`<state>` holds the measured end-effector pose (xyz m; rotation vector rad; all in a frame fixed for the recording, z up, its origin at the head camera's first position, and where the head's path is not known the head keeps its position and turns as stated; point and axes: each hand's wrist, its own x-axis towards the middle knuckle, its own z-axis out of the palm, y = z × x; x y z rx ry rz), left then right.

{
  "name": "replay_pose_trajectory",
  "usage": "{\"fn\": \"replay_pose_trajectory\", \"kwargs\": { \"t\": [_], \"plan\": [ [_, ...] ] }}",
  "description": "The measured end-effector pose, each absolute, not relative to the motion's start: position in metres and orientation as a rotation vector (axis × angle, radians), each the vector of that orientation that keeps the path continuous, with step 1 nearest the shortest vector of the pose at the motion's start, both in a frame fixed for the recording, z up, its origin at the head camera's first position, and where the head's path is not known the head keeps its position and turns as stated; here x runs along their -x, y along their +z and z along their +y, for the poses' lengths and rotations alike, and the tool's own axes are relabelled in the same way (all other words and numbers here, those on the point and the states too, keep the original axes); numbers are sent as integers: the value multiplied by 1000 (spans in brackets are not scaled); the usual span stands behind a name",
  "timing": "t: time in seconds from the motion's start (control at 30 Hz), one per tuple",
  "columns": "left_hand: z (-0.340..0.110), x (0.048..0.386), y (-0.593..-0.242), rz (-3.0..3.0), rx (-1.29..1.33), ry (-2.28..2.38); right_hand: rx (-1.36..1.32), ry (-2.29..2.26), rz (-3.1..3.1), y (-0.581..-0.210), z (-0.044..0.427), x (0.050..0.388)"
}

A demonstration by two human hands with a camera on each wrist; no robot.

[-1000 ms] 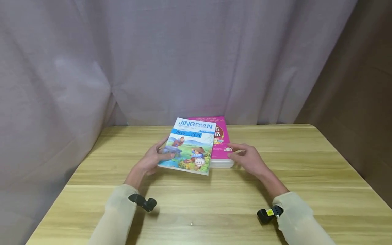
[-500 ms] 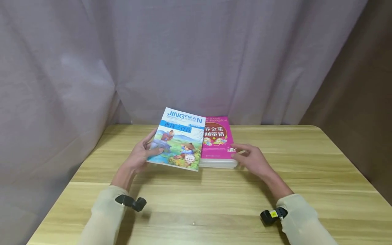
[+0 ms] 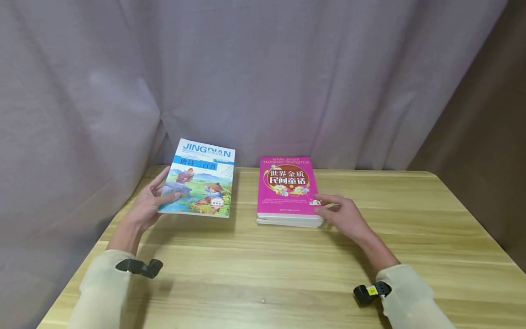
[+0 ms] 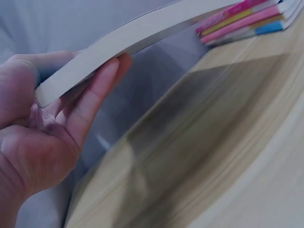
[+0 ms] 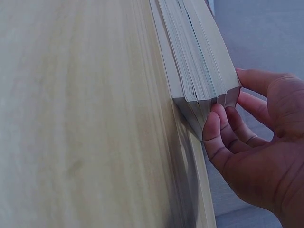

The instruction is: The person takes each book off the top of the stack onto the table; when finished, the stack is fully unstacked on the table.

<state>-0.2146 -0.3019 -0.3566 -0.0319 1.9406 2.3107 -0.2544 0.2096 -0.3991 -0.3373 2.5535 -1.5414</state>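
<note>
My left hand (image 3: 144, 201) holds a blue and white paperback book (image 3: 201, 183) above the table, thumb on its cover and fingers beneath. In the left wrist view, this book's pale page edge (image 4: 137, 35) runs between thumb and fingers. To the right lies a stack of books with a pink book (image 3: 287, 187) on top. At the stack's near right corner is my right hand (image 3: 343, 217), its fingertips on the edge. In the right wrist view, curled fingers (image 5: 213, 126) touch the stack's side, and another finger reaches the top cover's edge. Coloured spines (image 4: 247, 21) show in the left wrist view.
The stack rests on a light wooden table (image 3: 263, 265) near its far edge. A grey curtain (image 3: 246, 77) hangs close behind the table and down its left side. Black wrist cameras (image 3: 141, 267) sit on both sleeves.
My left hand has carried the blue and white book leftwards, off the stack, uncovering the whole pink cover. My right hand stays at the stack's right corner. The head view has shifted slightly.
</note>
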Motion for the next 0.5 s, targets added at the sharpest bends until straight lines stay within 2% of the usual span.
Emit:
{"fn": "replay_pose_trajectory", "kwargs": {
  "t": [0.5],
  "plan": [
    [-362,205,-381,1963,209,2243,286,-1515,2560,-398,209,254]
  ]
}}
